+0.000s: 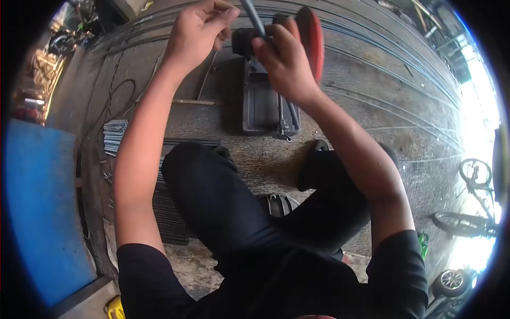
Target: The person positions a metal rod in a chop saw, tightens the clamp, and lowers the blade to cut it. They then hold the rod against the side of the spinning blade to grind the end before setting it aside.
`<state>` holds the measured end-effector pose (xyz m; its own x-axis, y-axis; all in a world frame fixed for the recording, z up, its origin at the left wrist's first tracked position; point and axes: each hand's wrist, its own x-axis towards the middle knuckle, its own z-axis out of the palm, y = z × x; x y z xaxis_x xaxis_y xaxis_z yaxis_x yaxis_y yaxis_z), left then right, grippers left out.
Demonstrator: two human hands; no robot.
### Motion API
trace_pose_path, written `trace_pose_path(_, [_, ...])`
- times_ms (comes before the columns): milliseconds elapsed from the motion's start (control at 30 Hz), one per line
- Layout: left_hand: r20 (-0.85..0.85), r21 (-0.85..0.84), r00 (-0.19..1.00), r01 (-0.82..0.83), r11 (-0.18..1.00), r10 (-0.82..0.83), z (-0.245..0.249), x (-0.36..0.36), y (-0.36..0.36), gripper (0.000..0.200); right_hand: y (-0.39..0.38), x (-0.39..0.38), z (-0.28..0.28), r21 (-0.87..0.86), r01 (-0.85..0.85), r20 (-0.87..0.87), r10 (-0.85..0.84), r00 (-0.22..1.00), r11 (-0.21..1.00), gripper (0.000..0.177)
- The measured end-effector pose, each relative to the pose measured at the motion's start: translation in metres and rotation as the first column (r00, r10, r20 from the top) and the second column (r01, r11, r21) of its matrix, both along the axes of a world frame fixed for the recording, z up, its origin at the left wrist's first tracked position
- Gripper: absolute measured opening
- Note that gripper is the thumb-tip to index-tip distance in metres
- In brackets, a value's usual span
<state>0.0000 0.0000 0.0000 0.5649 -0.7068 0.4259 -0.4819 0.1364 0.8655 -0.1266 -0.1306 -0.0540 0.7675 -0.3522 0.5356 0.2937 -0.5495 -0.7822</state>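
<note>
A cut-off machine with a red guard (pixel 317 47) and a grey base tray (pixel 258 109) stands on the ground ahead of me. My right hand (pixel 284 61) is closed round a grey metal bar (pixel 253 17) over the machine, its fingers in front of the guard. To the left of the bar, my left hand (pixel 196 34) is raised with thumb and fingers curled together at the machine's upper left. Whatever it may hold is hidden. A small clamp (pixel 282 133) sits at the tray's near end.
Long thin rods (pixel 393 45) stretch across the ground. Bundled short rods (pixel 170 215) lie beside my left leg, with lighter pieces (pixel 114 135) beyond. A blue panel (pixel 40 212) stands far left. A bicycle (pixel 473 196) and a wheel (pixel 451 280) are at right.
</note>
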Motion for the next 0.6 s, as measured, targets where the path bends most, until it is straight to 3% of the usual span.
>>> trace_pose_path(33, [0.066,0.094,0.997,-0.058,0.994,0.052,0.004,0.005,-0.005,0.029,-0.005,0.009,-0.003,-0.010,0.017,0.118,-0.015,0.993,1.000,0.020])
trace_pose_path(67, [0.139,0.179,0.986,-0.122,0.976,0.097,0.007,0.010,-0.011,0.027,-0.011,0.016,-0.007,0.121,0.017,0.119,-0.031,0.992,0.993,0.019])
trace_pose_path(100, [0.081,0.168,0.994,-0.091,0.982,0.078,0.008,-0.049,-0.033,0.027,-0.034,-0.045,0.008,0.240,-0.047,0.055,0.035,0.998,0.970,0.018])
trace_pose_path(167, [0.084,0.161,0.996,-0.035,0.986,0.021,0.004,-0.064,-0.057,0.024,-0.057,-0.058,0.014,0.399,-0.087,0.080,0.059,0.995,0.913,0.018])
trace_pose_path(200, [0.144,0.136,0.989,0.013,0.991,-0.033,-0.002,-0.069,-0.067,0.020,-0.080,-0.058,0.007,0.267,-0.018,0.047,0.006,0.999,0.963,0.018])
trace_pose_path(233, [0.192,0.068,0.977,0.076,0.995,-0.088,-0.013,-0.069,-0.078,0.016,-0.096,-0.062,0.007,0.321,-0.070,0.068,0.051,0.996,0.944,0.018])
trace_pose_path(333, [0.231,0.048,0.965,0.114,0.992,-0.122,-0.040,-0.064,-0.093,0.016,-0.141,-0.089,-0.009,0.233,0.033,-0.102,-0.010,0.995,0.972,0.017])
trace_pose_path(367, [0.176,0.057,0.981,0.072,0.996,-0.081,-0.046,-0.058,-0.096,0.016,-0.155,-0.099,-0.021,0.238,0.037,-0.101,-0.013,0.995,0.971,0.017])
trace_pose_path(433, [0.118,0.076,0.992,0.029,0.997,-0.038,-0.050,-0.052,-0.099,0.017,-0.165,-0.119,-0.037,0.088,0.069,-0.263,-0.044,0.964,0.994,0.016])
trace_pose_path(467, [0.038,0.306,0.966,0.232,0.923,-0.256,-0.051,-0.053,-0.095,0.021,-0.164,-0.123,-0.045,0.098,0.068,-0.267,-0.040,0.963,0.993,0.016])
trace_pose_path(500, [-0.091,0.496,0.895,0.421,0.759,-0.437,-0.053,-0.058,-0.089,0.024,-0.160,-0.128,-0.049,0.055,0.057,-0.340,-0.035,0.940,0.997,0.016])
trace_pose_path(533, [-0.237,0.570,0.863,0.496,0.655,-0.447,-0.062,-0.067,-0.083,0.031,-0.153,-0.132,-0.049,0.013,0.043,-0.408,-0.034,0.912,0.999,0.016])
trace_pose_path(567, [-0.378,0.620,0.818,0.572,0.537,-0.434,-0.074,-0.080,-0.075,0.039,-0.142,-0.131,-0.051,-0.031,0.028,-0.414,-0.038,0.909,0.999,0.015])
trace_pose_path(600, [-0.575,0.417,0.738,0.636,0.650,-0.353,-0.086,-0.097,-0.065,0.048,-0.130,-0.127,-0.055,-0.033,-0.014,-0.401,0.000,0.916,0.999,0.017])
